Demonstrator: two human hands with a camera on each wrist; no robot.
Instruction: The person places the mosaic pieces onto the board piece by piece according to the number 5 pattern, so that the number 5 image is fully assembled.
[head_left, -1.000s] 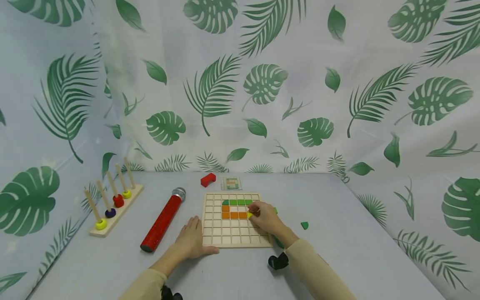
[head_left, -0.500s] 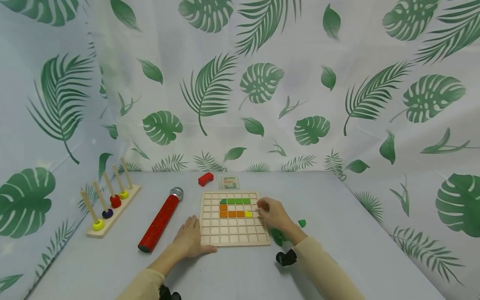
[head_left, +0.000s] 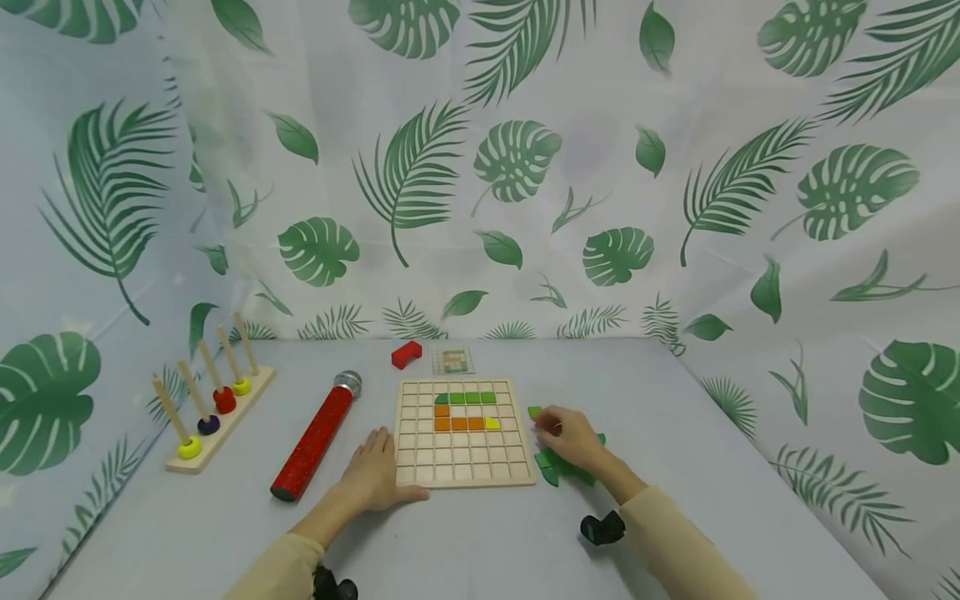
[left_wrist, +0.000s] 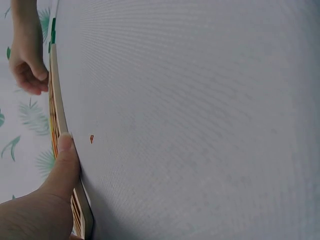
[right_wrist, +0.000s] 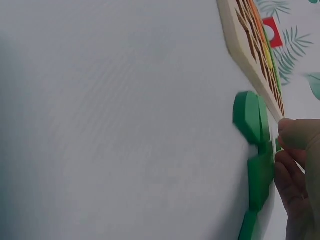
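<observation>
So your board [head_left: 465,471] is a square of pale, smooth wood with thin raised strips making a grid, sitting flat on the matte white worktop [head_left: 457,542] right in front of you. Being square it's got no real long axis; its near edge runs roughly left to right.

The tiles in it make a blocky C opening to your right, longer side to side than front to back. Far row: a dark green tile [head_left: 442,399] with a rounded corner, then three light green tiles [head_left: 472,398]. Orange tiles [head_left: 459,424] make the left side and most of the near row, with a yellow tile [head_left: 492,423] on the end.

Your left hand [head_left: 371,475] has an open grip: straight fingers at the board's left edge pointing away from you, thumb along the near edge.

Your right hand [head_left: 573,437] is off the board's right side with curled fingers, right by a light green piece [head_left: 533,412]. Can't tell whether that grip is actually pinching it. Under and beside it are chunky dark green blocks [right_wrist: 259,182], smooth with angled flat faces.

The glittery red microphone [head_left: 315,437] lies left, metal head away from you and angled right.
</observation>
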